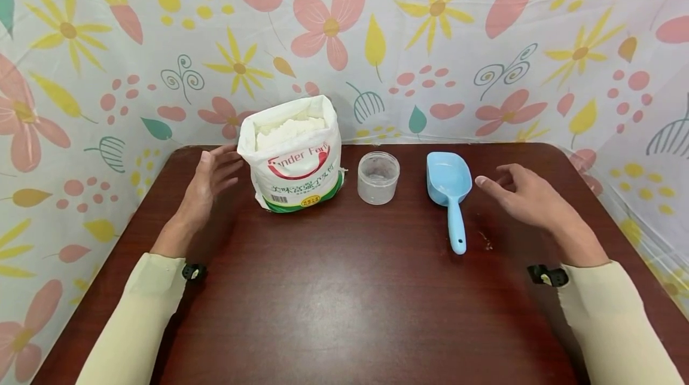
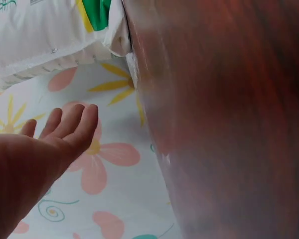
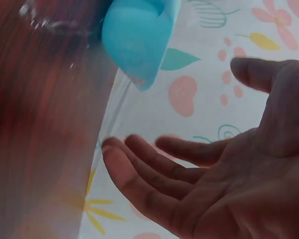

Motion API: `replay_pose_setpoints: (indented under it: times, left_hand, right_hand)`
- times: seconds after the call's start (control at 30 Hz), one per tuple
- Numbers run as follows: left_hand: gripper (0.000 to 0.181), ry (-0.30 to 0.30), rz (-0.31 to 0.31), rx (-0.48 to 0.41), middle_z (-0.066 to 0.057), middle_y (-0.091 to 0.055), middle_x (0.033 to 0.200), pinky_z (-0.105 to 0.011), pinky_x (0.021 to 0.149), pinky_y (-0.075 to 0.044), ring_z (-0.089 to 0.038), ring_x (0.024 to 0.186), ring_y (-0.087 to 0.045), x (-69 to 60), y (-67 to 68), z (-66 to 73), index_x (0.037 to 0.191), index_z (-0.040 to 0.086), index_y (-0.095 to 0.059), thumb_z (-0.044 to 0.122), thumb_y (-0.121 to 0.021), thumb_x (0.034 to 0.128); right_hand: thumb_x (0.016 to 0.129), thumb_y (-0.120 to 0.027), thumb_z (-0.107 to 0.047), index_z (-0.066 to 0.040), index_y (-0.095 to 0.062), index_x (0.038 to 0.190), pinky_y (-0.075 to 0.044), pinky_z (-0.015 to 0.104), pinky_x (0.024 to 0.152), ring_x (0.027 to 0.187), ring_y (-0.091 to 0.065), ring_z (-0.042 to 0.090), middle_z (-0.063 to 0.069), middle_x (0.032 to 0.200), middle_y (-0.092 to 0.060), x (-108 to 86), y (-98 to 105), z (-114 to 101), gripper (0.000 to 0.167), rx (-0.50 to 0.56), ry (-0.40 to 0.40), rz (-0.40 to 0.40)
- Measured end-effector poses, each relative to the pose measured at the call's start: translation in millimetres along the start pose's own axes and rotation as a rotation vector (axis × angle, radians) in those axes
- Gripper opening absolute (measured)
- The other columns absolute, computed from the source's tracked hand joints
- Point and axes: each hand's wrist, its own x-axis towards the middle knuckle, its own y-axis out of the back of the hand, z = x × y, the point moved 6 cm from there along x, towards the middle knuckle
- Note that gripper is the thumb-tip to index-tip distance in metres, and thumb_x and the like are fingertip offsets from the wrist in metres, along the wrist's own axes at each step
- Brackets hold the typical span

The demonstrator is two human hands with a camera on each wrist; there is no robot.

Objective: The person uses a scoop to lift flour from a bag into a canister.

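The head view's lower edge cuts off both sleeves [image 1: 142,313] and the worktop's [image 1: 334,289] near side. Fine print [image 1: 302,191] on the white bag [image 1: 293,170] is too small to read. The left wrist view's top edge crops the bag; the right's, the blue scoop [image 3: 139,37].

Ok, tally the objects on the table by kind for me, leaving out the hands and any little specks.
White bag of powder: 1
Clear round container: 1
Light blue scoop: 1
Total: 3
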Motion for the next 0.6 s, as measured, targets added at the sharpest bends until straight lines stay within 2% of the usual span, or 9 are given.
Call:
replay_pose_setpoints:
  times: [0.1,0.23,0.33,0.6]
  left_hand:
    - [0.074,-0.011,-0.019,-0.036,-0.015,-0.038,0.162,-0.064,0.124,-0.025,-0.042,0.155,-0.033,-0.1,-2.8,-0.5,0.164,0.013,-0.033,0.063,-0.02,0.1113]
    - [0.07,-0.021,-0.039,-0.055,-0.015,-0.036,0.165,-0.064,0.124,-0.025,-0.037,0.155,-0.035,-0.7,-6.2,-0.8,0.164,0.016,-0.034,0.061,-0.022,0.1114]
    - [0.067,-0.022,-0.058,-0.055,-0.014,-0.035,0.166,-0.064,0.124,-0.025,-0.037,0.155,-0.034,-1.5,-9.2,-1.4,0.165,0.016,-0.032,0.058,-0.024,0.1125]
    - [0.07,-0.035,-0.096,-0.027,-0.011,-0.032,0.167,-0.067,0.124,-0.023,-0.04,0.157,-0.029,-3.1,-16.1,-1.3,0.166,0.017,-0.028,0.059,-0.035,0.1102]
  right_hand:
    - [0.104,-0.047,-0.069,0.011,-0.04,0.15,-0.049,0.066,0.096,0.12,-0.057,0.049,0.033,0.134,-0.056,-3.0,-2,-3,0.093,-0.003,-0.016,-0.046]
    - [0.104,-0.051,-0.068,0.009,-0.048,0.143,-0.055,0.05,0.083,0.101,-0.065,0.036,0.023,0.113,-0.067,-5.7,-5,-8,0.087,0.011,-0.022,-0.087]
    - [0.103,-0.056,-0.065,0.008,-0.053,0.137,-0.054,0.038,0.076,0.089,-0.067,0.026,0.014,0.099,-0.071,-6.5,-8,-12,0.08,0.037,-0.012,-0.125]
    - [0.103,-0.063,-0.058,0.006,-0.067,0.122,-0.058,0.035,0.075,0.085,-0.072,0.023,0.01,0.095,-0.073,-9.0,-16,-20,0.067,0.074,0.021,-0.173]
